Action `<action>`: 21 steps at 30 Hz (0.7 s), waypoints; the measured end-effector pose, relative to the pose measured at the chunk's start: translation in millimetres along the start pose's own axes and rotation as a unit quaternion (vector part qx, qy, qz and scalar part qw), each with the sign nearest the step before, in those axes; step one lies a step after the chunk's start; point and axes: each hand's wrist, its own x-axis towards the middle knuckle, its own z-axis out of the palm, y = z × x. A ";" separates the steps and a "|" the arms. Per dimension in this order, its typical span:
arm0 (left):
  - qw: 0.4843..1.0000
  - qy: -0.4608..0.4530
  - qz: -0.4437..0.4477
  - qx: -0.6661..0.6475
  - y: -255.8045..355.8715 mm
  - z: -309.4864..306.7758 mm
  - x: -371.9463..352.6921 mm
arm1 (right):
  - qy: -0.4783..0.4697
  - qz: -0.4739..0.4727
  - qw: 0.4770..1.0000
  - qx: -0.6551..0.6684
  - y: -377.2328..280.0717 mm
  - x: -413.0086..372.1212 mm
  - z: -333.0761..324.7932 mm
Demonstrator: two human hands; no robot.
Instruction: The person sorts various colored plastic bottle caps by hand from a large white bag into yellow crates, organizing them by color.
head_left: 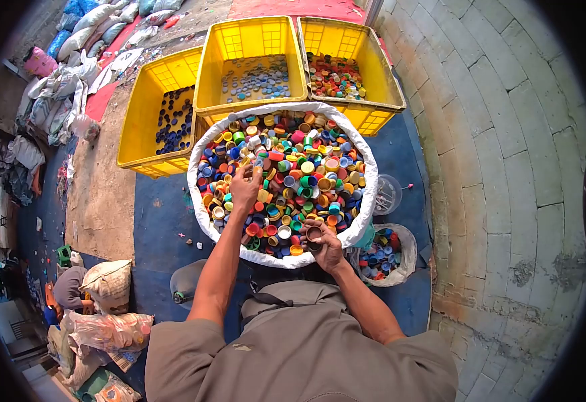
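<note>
A large round sack with a rolled white rim point(367, 164) is full of mixed coloured bottle caps point(293, 167). Over the left part of the caps, my left hand point(245, 187) reaches in with its fingers bent near a greyish-blue cap; whether it grips one is too small to tell. At the sack's near right edge my right hand point(324, 246) is turned palm up, its fingers curled round dark brown caps point(314, 234).
Beyond the sack stand three yellow crates, holding dark blue caps point(174, 120), light blue caps point(256, 79) and red-orange caps point(336, 77). A smaller bag of caps point(381, 258) is at right, beside a block wall point(507, 167). Filled sacks point(109, 285) lie at left.
</note>
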 end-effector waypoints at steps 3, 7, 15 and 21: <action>0.929 -0.100 -0.144 -0.326 23.0 -7.3 -20.4 | 0.014 -0.017 0.999 0.036 -6.9 3.6 -2.5; 0.810 -0.212 -0.186 -0.515 35.5 -0.4 -39.3 | 0.029 -0.047 0.992 0.111 -18.6 10.5 -3.7; 0.765 -0.190 -0.329 -0.521 24.9 64.6 -69.6 | 0.119 -0.059 0.955 0.264 -24.6 17.0 -28.9; 0.693 -0.259 -0.325 -0.589 49.8 135.8 1.8 | 0.129 -0.139 0.932 0.308 -89.5 82.4 -35.4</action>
